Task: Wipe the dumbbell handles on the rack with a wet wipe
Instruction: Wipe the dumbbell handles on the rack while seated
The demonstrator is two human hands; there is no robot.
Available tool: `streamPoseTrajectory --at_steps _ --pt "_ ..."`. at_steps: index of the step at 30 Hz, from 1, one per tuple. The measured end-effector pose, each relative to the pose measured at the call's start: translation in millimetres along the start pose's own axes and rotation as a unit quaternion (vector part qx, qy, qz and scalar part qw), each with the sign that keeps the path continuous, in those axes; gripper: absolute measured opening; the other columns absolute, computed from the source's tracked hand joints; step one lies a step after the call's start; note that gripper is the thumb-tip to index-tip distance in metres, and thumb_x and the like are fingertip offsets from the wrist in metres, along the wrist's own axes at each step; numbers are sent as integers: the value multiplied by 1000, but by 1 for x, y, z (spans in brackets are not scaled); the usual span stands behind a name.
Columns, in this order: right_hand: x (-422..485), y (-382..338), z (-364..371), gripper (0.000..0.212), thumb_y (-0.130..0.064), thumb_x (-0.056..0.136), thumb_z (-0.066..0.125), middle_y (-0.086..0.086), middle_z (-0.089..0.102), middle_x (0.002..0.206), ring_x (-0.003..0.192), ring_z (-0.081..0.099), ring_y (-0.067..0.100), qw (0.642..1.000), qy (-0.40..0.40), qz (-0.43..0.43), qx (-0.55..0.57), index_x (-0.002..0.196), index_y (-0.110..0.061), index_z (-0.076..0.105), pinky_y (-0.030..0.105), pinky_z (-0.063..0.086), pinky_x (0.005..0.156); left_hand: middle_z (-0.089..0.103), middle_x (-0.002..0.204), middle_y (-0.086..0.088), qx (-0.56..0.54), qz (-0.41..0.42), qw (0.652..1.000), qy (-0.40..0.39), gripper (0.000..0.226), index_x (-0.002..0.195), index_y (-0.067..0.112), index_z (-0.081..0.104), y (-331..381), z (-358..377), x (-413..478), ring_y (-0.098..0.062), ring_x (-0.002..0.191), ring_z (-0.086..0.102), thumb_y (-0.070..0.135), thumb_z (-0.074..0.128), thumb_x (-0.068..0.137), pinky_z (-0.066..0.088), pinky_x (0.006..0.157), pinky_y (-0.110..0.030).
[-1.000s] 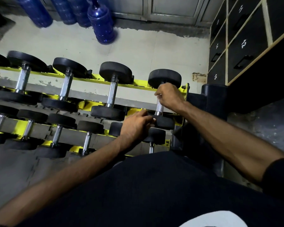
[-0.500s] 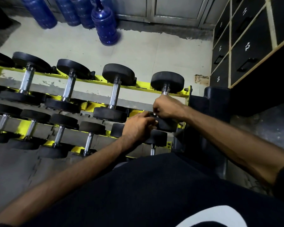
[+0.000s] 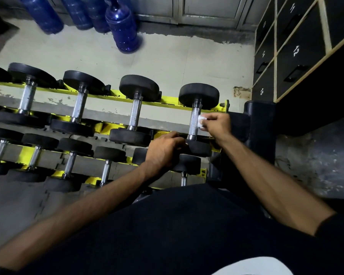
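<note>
A yellow rack (image 3: 167,101) holds rows of black dumbbells with knurled steel handles. My right hand (image 3: 215,124) pinches a crumpled white wet wipe (image 3: 201,121) against the right side of the handle (image 3: 194,121) of the rightmost top-row dumbbell (image 3: 199,95). My left hand (image 3: 165,150) rests closed over the near black head (image 3: 200,148) of that same dumbbell. Other handles (image 3: 135,114) in the top row lie bare to the left.
Blue water jugs (image 3: 123,28) stand on the pale floor beyond the rack. Black numbered lockers (image 3: 298,50) fill the right side. A black upright post (image 3: 260,124) stands just right of the rack end. A lower row of smaller dumbbells (image 3: 105,167) lies nearer me.
My right hand slid down the handle, then came off to its right side, so the handle and the white wipe now show. My left hand stayed on the near head.
</note>
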State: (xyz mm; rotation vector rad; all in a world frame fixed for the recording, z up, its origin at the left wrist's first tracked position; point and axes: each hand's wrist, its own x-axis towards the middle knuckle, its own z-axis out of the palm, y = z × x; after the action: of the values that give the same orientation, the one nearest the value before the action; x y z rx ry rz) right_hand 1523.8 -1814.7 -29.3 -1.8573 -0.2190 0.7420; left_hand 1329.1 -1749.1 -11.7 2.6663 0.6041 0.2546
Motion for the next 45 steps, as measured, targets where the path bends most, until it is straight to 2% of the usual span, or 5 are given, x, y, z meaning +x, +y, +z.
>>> streamPoseTrajectory --at_steps 10,20,32,39,45 --pt "1 14 -12 29 0 72 83 1 74 92 79 70 9 972 -57 -135 -183 100 -5 76 25 60 74 61 93 7 -7 15 1000 23 9 97 26 74 -3 4 -3 -18 81 62 28 76 88 55 54 -35" --pt "-9 19 -20 10 7 79 75 10 70 75 53 65 11 989 -107 71 -74 87 2 71 17 51 44 62 92 4 -9 23 1000 19 14 96 24 75 -6 3 -2 -21 81 63 22 80 83 54 54 -33" --pt "-7 27 -20 33 9 70 81 8 74 95 82 69 14 987 -111 -11 -113 101 -1 74 26 59 77 62 89 2 -7 31 999 29 11 93 23 75 -7 4 -2 -21 78 62 22 80 83 52 53 -32" --pt "9 17 -3 25 -5 84 75 5 66 100 89 62 14 922 -24 -283 -264 108 -3 73 31 56 84 63 91 3 -7 22 999 32 11 96 25 75 -5 4 -4 -22 80 63 24 78 85 53 55 -33" --pt "6 0 -5 20 -25 87 73 -4 64 101 91 62 17 756 -232 -381 -479 106 -19 76 32 51 71 58 88 0 13 42 999 23 13 99 23 73 -8 7 -5 -22 75 60 30 74 89 47 52 -31"
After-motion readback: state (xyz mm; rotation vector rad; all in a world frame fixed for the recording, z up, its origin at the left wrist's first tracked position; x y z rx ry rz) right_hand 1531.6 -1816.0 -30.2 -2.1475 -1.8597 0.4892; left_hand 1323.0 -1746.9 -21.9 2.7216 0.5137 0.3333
